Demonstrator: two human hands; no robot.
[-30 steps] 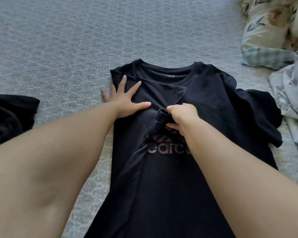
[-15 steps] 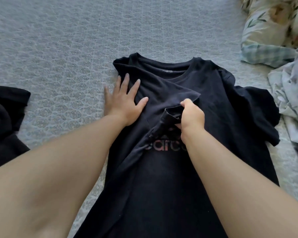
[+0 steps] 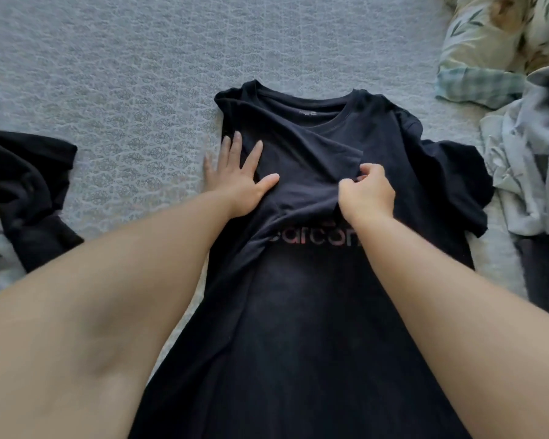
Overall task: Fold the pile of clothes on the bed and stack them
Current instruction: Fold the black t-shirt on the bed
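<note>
Black tee (image 3: pixel 314 312) flat on bed (image 3: pixel 124 74), front up. Left hand (image 3: pixel 240 175) fingers spread, pressing the folded-in shoulder. Right hand (image 3: pixel 366 193) just beside it, pinching the folded sleeve edge above the logo.

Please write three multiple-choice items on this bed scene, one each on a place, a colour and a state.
1. Where does the floral pillow lie?
A. far right corner
B. near left
C. under the shirt

2. What colour is the T-shirt being folded?
A. white
B. black
C. red

3. What is the right hand doing?
A. lying flat on the bedcover
B. hanging idle
C. pinching the folded-in sleeve

Answers: 1 A, it sits at the top right of the view, beyond the light crumpled clothes. 2 B, black with reddish lettering. 3 C, its fingers curl round the cloth while the left hand presses flat on the shirt.
</note>
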